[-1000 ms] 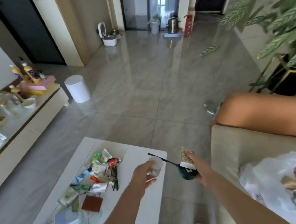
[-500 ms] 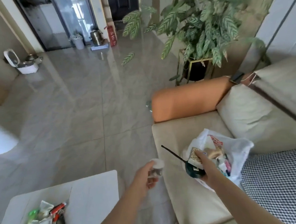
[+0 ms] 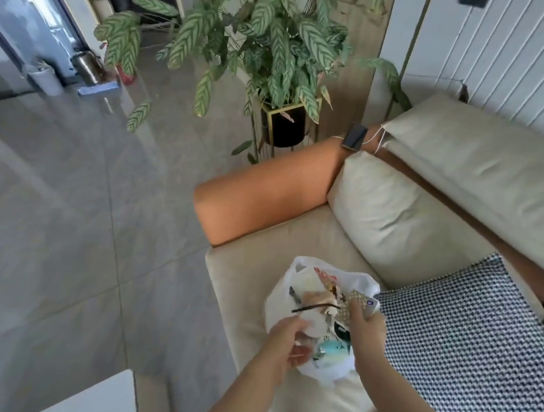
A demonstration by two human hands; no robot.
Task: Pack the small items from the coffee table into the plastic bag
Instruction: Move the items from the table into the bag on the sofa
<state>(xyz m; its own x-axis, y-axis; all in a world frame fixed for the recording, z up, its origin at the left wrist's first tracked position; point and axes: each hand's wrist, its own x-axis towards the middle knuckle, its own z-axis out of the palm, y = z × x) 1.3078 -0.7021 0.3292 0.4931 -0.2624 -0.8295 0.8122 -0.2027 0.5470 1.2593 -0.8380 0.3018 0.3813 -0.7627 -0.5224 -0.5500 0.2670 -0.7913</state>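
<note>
The white plastic bag (image 3: 278, 301) lies open on the beige sofa seat, with several small packets inside. Both hands are over its mouth. My left hand (image 3: 285, 345) has its fingers curled round a small white item (image 3: 313, 326) at the bag's left edge. My right hand (image 3: 367, 327) grips a gold-patterned packet (image 3: 354, 301) together with a dark green round item (image 3: 340, 329), mostly hidden behind the hand. A thin black rod (image 3: 315, 307) sticks out to the left across the bag opening. Only a corner of the white coffee table (image 3: 85, 408) shows at bottom left; its items are out of view.
The sofa has an orange armrest (image 3: 263, 193) and beige back cushions (image 3: 392, 217). A black-and-white checkered cushion (image 3: 463, 337) lies right of the bag. A potted plant (image 3: 278, 62) stands behind the armrest, with a phone (image 3: 354, 137) on it. Grey tiled floor (image 3: 74, 218) lies to the left.
My view swung right from the coffee table to the sofa. Both hands carried their items over and now sit at the bag's mouth.
</note>
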